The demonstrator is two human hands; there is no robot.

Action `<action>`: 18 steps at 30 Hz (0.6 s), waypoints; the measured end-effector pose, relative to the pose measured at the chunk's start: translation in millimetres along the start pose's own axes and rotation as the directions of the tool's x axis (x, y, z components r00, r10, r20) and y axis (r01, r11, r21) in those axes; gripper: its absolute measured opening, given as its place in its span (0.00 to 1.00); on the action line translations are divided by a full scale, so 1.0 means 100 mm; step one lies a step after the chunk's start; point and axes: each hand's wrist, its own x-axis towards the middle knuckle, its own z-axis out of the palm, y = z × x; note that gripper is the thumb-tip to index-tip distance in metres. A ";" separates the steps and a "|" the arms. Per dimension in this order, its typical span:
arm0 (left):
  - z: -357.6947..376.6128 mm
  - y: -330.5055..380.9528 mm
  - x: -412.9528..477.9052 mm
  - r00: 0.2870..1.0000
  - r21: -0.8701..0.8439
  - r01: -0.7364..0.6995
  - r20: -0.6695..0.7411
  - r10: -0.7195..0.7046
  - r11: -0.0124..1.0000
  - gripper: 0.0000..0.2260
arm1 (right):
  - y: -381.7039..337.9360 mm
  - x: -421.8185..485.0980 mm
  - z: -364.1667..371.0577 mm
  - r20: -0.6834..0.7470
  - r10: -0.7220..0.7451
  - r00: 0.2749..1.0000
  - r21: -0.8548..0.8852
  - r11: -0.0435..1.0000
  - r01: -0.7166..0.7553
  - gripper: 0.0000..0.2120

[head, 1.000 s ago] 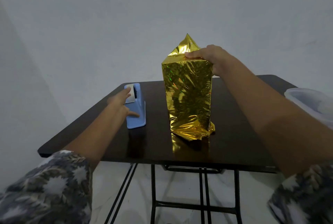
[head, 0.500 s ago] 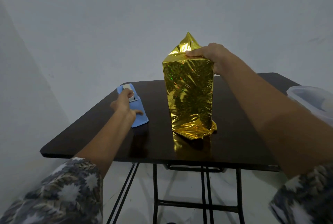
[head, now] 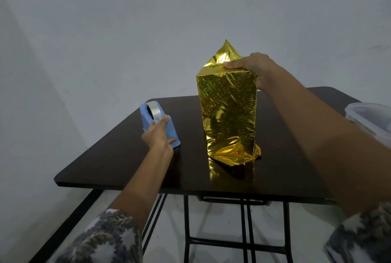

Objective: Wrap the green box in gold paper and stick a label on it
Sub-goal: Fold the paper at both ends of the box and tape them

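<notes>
Head view, single frame.

- Box (head: 227,114): stands upright on the table (head: 127,167), right of centre and well back from the near edge. Its visible faces are fully covered by gold paper (head: 213,84).
- Top of box: a pointed flap (head: 225,55) of paper stands up at the far side, unfolded.
- Foot of box: loose paper is crumpled and spread onto the table, with a gold reflection in the dark top just in front.
- Right hand (head: 254,67): clasps the box's top right corner. Fingers are laid across the top along the near edge, pressing the paper down. Thumb not visible.
- Left hand (head: 157,135): holds the blue dispenser (head: 146,116), which sits on the table left of the box and apart from it. The thumb lies along the base on the right side, and one fingertip rests on top beside the tape (head: 153,112). The other fingers wrap the far side and are mostly hidden.
- Tape: clear roll seated in the dispenser's rear.
- Tub (head: 368,118): translucent, at the right edge of frame, partly cut off. Contents cannot be made out.
- Both forearms are bare, with patterned sleeves (head: 110,239) at the bottom corners.
- Plain pale wall (head: 127,29) behind.
</notes>
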 end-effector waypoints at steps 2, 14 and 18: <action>0.01 -0.05 -0.04 1.000 -0.027 -0.015 0.013 0.015 1.000 0.22 | 0.00 0.01 -0.01 0.001 -0.001 1.000 -0.007 1.000 0.001 0.52; 0.08 -0.29 -0.02 0.970 -0.002 -0.242 -0.031 0.241 0.970 0.15 | -0.01 0.00 -0.01 0.003 -0.001 1.000 -0.028 1.000 0.002 0.39; 0.05 -0.41 0.07 0.941 0.067 -0.334 -0.024 0.337 0.940 0.16 | 0.01 0.04 -0.02 0.001 0.001 1.000 -0.014 1.000 -0.001 0.40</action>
